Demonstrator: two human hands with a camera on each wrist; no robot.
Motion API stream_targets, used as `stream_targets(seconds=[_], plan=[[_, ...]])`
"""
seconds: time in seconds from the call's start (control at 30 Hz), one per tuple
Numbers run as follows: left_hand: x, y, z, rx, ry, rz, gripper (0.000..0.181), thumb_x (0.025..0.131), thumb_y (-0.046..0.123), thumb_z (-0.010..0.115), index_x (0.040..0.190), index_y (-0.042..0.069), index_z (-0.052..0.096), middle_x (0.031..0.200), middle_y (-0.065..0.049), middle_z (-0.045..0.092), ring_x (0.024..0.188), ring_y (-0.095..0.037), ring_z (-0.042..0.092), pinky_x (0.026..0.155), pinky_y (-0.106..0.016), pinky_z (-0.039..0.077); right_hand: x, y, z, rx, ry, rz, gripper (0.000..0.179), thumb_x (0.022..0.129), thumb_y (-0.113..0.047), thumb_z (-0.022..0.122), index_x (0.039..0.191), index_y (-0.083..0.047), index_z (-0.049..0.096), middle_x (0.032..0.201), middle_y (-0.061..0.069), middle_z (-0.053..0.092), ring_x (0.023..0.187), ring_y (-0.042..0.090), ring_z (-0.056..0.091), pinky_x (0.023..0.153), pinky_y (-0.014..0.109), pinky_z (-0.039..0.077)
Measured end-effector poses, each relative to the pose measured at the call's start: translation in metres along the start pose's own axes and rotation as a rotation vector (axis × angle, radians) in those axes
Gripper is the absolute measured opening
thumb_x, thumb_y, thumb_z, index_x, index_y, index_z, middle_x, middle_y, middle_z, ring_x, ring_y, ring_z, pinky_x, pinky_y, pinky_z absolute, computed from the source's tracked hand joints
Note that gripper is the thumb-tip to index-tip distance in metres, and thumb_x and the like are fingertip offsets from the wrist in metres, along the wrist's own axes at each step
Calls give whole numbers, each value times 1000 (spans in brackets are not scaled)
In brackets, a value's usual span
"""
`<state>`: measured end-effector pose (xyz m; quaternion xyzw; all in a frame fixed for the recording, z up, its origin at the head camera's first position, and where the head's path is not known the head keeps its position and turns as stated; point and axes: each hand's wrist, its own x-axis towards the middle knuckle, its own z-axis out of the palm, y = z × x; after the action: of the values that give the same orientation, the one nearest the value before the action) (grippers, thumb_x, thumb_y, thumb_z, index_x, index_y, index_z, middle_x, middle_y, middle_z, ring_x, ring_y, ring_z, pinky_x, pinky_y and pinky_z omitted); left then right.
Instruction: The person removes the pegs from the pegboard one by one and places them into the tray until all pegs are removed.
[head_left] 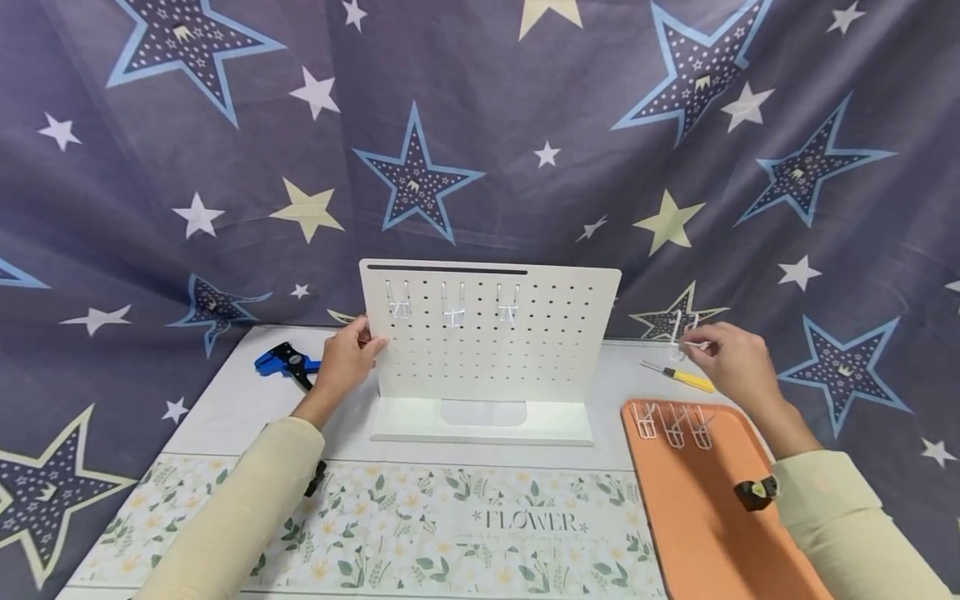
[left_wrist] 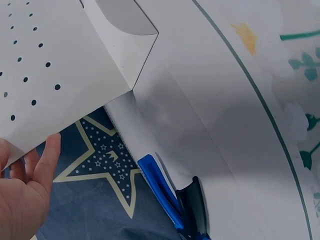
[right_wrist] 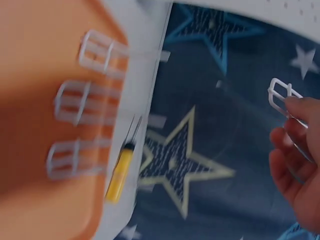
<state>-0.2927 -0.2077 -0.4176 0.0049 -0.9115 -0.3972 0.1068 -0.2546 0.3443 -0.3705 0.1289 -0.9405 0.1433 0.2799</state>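
Note:
A white pegboard (head_left: pixel 555 367) stands upright on its base, with three white wire hooks hung along its upper rows, such as the middle hook (head_left: pixel 453 307). My left hand (head_left: pixel 347 360) grips the board's left edge, thumb on the front and fingers passing behind. Off to the board's right, my right hand (head_left: pixel 738 367) pinches another white wire hook (right_wrist: pixel 278 97), held up above the table. The thumb and fingers cover part of that hook. Below this hand, three more wire hooks (head_left: pixel 674 427) lie side by side at the far end of an orange tray (head_left: pixel 667 500).
A yellow-handled tool (head_left: pixel 692 381) with a thin two-pronged tip lies behind the tray. Left of the board rests a blue and black hand tool (head_left: pixel 283 361). A flower-printed mat (head_left: pixel 420 533) spans the front, and a star-patterned curtain (head_left: pixel 480 100) hangs behind the table.

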Motion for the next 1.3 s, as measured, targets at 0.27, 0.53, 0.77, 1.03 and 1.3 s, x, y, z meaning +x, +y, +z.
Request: stream_targets(seconds=[0.27, 0.53, 0.77, 1.03, 1.3], plan=[[-1, 1, -2, 9, -3, 7, 18, 104, 22, 61, 111, 7, 57, 97, -13, 63, 88, -27, 68, 74, -36, 63, -19, 56, -11, -61, -183, 45, 5, 87, -12, 77, 91, -10, 77, 81, 12, 75, 72, 30, 69, 66, 51, 52], [1, -1, -1, 9, -3, 4, 20, 104, 22, 61, 115, 6, 59, 99, -13, 64, 87, -26, 68, 72, -35, 62, -39, 97, -7, 42, -418, 123, 5, 91, -16, 74, 91, -11, 74, 83, 7, 77, 66, 9, 62, 57, 27, 46], [1, -2, 0, 14, 4, 18, 20, 104, 21, 62, 117, 6, 59, 97, -13, 63, 86, -26, 68, 71, -35, 62, -60, 118, 4, 96, -578, 179, 5, 93, -18, 71, 92, -14, 72, 80, -1, 72, 67, 4, 55, 53, 24, 45], [0, -2, -1, 14, 11, 28, 25, 103, 19, 62, 124, 5, 59, 100, -15, 66, 88, -27, 69, 71, -35, 62, -73, 123, 25, 124, -640, 181, 5, 90, -17, 74, 86, -14, 74, 79, -6, 69, 69, 1, 51, 58, 22, 42], [-1, -1, 0, 11, 9, 24, 22, 103, 20, 62, 120, 6, 60, 99, -14, 65, 88, -27, 68, 71, -35, 63, -76, 125, 35, 97, -679, 230, 5, 87, -14, 75, 83, -17, 72, 75, -7, 65, 69, 7, 50, 60, 21, 39]])
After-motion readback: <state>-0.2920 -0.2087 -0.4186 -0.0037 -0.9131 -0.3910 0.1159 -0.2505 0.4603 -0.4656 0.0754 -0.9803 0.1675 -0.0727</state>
